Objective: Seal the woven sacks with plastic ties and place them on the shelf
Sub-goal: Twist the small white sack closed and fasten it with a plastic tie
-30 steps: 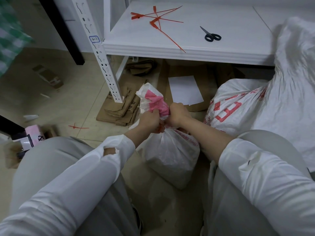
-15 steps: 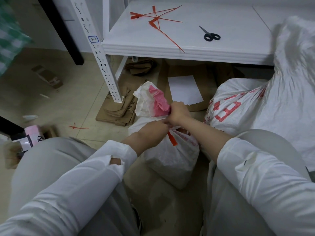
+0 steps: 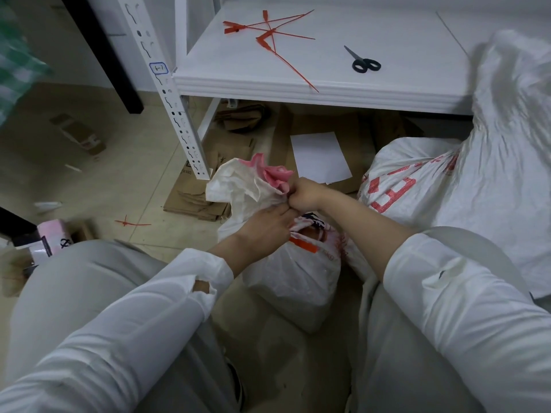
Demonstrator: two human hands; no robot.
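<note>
**Partner:** Entry: where is the sack, and what holds what?

**Me:** The small white woven sack (image 3: 292, 281) stands on the floor between my knees, below the front edge of the white metal shelf (image 3: 298, 93). My right hand (image 3: 307, 193) is fisted round the gathered neck, and the pink-printed mouth flares out above it. My left hand (image 3: 268, 225) sits just below, fingers curled into the bunched fabric. A red plastic tie (image 3: 304, 245) shows under my left palm, against the sack. Whether my fingertips pinch its tail is hidden.

**Partner:** Step?

**Me:** My judgement: cinching the tie. The sack is not sealed yet and not on the shelf.

**Partner:** How to do it well?

**Me:** Hold the right fist tight so the neck is one narrow rope. Seat the loop directly under the fist, not on the bag's slope, where it would likely slide off. Draw the tail straight through its lock, steadily, square to the neck. Check that no fold escapes the loop. Risk: the fabric springs open if the right grip slackens before the lock bites.

**Partner:** Supplies?

**Me:** Spare red plastic ties (image 3: 268, 37) and black-handled scissors (image 3: 362, 62) lie on the shelf, well apart from my hands. A larger white woven sack with red lettering (image 3: 402, 180) sits to my right.
</note>
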